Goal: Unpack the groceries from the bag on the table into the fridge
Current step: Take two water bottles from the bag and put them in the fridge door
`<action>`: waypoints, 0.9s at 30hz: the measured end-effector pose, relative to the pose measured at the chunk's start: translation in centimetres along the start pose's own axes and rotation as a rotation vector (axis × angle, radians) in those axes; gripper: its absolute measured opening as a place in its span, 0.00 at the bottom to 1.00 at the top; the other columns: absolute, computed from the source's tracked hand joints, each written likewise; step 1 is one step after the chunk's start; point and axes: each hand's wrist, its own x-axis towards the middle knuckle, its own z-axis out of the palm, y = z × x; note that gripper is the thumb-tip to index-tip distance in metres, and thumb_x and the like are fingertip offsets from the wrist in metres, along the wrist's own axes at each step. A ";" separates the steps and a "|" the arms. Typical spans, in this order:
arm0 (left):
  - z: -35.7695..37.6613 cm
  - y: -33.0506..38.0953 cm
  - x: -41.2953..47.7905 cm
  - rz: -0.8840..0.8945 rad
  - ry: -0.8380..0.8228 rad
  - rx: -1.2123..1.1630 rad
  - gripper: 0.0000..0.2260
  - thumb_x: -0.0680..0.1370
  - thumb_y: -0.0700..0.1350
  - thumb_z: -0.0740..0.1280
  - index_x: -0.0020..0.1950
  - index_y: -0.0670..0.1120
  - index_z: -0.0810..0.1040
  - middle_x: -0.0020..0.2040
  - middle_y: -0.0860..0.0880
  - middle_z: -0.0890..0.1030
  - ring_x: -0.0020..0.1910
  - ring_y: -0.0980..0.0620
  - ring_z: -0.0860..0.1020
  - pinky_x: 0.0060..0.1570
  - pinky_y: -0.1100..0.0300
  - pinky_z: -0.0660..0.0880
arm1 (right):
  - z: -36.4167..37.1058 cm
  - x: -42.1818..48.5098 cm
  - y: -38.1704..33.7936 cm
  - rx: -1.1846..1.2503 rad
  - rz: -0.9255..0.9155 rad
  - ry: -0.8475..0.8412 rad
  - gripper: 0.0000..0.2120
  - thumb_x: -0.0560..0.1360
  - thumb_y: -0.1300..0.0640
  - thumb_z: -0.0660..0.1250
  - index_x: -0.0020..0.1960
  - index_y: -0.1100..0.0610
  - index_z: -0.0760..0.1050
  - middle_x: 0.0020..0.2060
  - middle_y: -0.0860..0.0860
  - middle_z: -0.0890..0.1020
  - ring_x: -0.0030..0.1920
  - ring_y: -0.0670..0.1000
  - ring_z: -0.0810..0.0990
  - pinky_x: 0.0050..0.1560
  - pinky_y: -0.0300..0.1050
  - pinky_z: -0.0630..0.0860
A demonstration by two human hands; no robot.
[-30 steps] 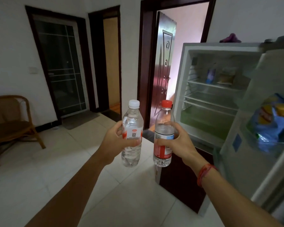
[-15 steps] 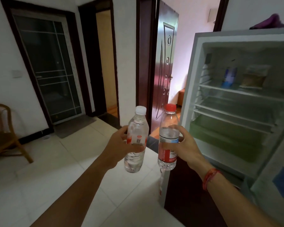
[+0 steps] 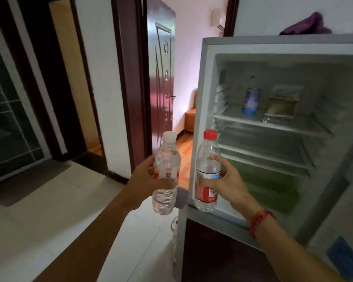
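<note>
Nothing is showing legibly: the print on the red-capped bottle's label point(image 3: 205, 193) and the white-capped bottle's label point(image 3: 167, 174) is blurring beyond reading.

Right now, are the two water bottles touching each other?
Apart. The head view shows doorway and floor between the white-capped bottle and the red-capped bottle.

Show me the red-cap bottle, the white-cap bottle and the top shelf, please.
red-cap bottle point(image 3: 206, 192): head view, red label.
white-cap bottle point(image 3: 167, 157): head view, clear upper body.
top shelf point(image 3: 273, 125): head view, front edge.

Two hands point(image 3: 145, 181) point(image 3: 228, 185) gripping water bottles point(image 3: 166, 176) point(image 3: 207, 176), open fridge point(image 3: 273, 123)
</note>
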 end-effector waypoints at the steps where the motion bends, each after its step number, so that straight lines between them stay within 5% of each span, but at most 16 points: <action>1: 0.5 -0.1 1.5 0.011 -0.040 -0.005 0.28 0.68 0.38 0.79 0.63 0.53 0.74 0.54 0.53 0.84 0.53 0.54 0.83 0.52 0.54 0.81 | -0.8 0.5 0.1 -0.004 0.010 0.030 0.34 0.62 0.66 0.82 0.62 0.46 0.76 0.50 0.49 0.85 0.48 0.49 0.85 0.50 0.49 0.83; 7: 5.8 -0.4 9.6 0.060 -0.275 -0.062 0.29 0.64 0.33 0.80 0.61 0.50 0.77 0.53 0.49 0.85 0.53 0.49 0.83 0.53 0.52 0.79 | -6.1 2.2 1.7 -0.060 0.059 0.273 0.35 0.61 0.64 0.83 0.63 0.45 0.76 0.52 0.48 0.86 0.50 0.49 0.86 0.55 0.54 0.83; 17: 14.6 0.6 19.0 0.138 -0.779 -0.161 0.29 0.64 0.35 0.80 0.60 0.52 0.76 0.50 0.53 0.85 0.48 0.56 0.84 0.47 0.59 0.78 | -9.0 0.4 1.7 -0.179 0.162 0.776 0.29 0.64 0.60 0.82 0.61 0.47 0.76 0.50 0.46 0.85 0.50 0.48 0.85 0.57 0.53 0.81; 27: 19.8 1.4 18.1 0.184 -1.121 -0.255 0.28 0.63 0.34 0.80 0.59 0.47 0.77 0.50 0.50 0.86 0.49 0.51 0.84 0.52 0.51 0.79 | -5.7 -7.0 0.0 -0.211 0.281 1.154 0.27 0.64 0.62 0.81 0.58 0.46 0.75 0.47 0.47 0.86 0.45 0.44 0.86 0.45 0.40 0.78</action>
